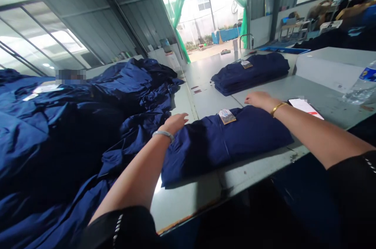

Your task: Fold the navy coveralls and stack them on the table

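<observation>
**Left hand [175, 122] and right hand [260, 100] lying open, gripping nothing**

Both are resting palm down with the fingers [183, 116] loosely spread. A folded navy-blue cloth garment [226, 147] with a small paper tag [227, 116] is lying between them on a long grey table [211, 100], just beside each hand's fingertips. A crumpled heap of navy garments [58, 131] is piling up beyond the left hand.

Pile of navy garments [58, 143] runs off the left and bottom edges - blurred patch [70, 77] at its far side, can't tell what's there. Tag [227, 117] on the folded garment [226, 147] too small to read; phone [305, 108] screen unreadable - water bottle [362, 84] cut off at right.
</observation>
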`<move>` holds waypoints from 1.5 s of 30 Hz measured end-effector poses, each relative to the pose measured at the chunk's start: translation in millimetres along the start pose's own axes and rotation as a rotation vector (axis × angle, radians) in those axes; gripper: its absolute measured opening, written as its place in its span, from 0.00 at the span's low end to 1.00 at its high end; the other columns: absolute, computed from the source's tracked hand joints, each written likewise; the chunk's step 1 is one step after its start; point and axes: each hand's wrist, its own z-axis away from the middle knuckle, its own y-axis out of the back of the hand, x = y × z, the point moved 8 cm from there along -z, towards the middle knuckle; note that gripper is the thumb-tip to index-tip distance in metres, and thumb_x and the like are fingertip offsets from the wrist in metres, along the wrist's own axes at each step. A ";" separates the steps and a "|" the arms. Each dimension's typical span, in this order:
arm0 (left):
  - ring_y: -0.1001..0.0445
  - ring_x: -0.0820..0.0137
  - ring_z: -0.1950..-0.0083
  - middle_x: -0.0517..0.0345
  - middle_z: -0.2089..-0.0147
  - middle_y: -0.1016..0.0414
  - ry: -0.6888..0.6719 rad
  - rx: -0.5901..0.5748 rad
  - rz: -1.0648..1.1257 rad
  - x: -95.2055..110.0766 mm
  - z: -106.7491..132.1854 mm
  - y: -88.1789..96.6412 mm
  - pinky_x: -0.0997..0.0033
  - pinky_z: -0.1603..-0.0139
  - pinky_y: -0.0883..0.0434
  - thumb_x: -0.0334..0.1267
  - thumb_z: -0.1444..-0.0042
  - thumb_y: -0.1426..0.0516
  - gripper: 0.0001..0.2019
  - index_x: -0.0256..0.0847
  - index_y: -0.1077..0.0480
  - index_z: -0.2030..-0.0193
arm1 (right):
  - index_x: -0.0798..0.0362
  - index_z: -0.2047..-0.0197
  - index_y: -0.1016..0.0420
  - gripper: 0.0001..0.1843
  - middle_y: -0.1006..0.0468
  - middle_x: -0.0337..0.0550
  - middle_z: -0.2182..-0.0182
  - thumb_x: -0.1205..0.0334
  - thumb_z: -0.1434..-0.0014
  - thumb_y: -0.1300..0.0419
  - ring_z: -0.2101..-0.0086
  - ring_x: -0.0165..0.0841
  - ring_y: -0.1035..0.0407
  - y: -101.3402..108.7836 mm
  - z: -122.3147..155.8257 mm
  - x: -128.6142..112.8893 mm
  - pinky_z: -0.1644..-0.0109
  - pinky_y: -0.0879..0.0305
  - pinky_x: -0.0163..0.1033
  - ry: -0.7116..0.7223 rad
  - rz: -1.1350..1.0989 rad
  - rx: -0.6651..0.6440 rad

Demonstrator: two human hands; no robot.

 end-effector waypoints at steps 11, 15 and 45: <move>0.12 0.51 0.54 0.43 0.52 0.12 0.437 0.315 0.299 -82.3 236.1 -95.4 0.52 0.48 0.18 0.57 0.29 0.50 0.29 0.39 0.27 0.34 | 0.39 0.17 0.37 0.42 0.43 0.56 0.17 0.30 0.25 0.55 0.21 0.65 0.46 -110.7 134.8 66.6 0.25 0.45 0.83 0.123 -0.030 0.231; 0.13 0.54 0.57 0.46 0.52 0.12 0.527 0.316 0.456 -55.8 265.5 -129.6 0.54 0.54 0.19 0.57 0.33 0.46 0.29 0.42 0.29 0.32 | 0.38 0.16 0.39 0.44 0.44 0.53 0.17 0.29 0.26 0.57 0.20 0.60 0.49 -139.5 133.9 81.0 0.23 0.44 0.78 0.030 -0.073 0.108; 0.66 0.42 0.10 0.42 0.10 0.60 -0.119 -0.143 0.164 95.3 28.7 -98.7 0.19 0.18 0.64 0.68 0.23 0.58 0.38 0.60 0.47 0.13 | 0.56 0.31 0.21 0.22 0.14 0.61 0.39 0.60 0.21 0.46 0.47 0.49 0.15 -61.5 97.4 -155.8 0.47 0.20 0.45 0.452 0.116 0.213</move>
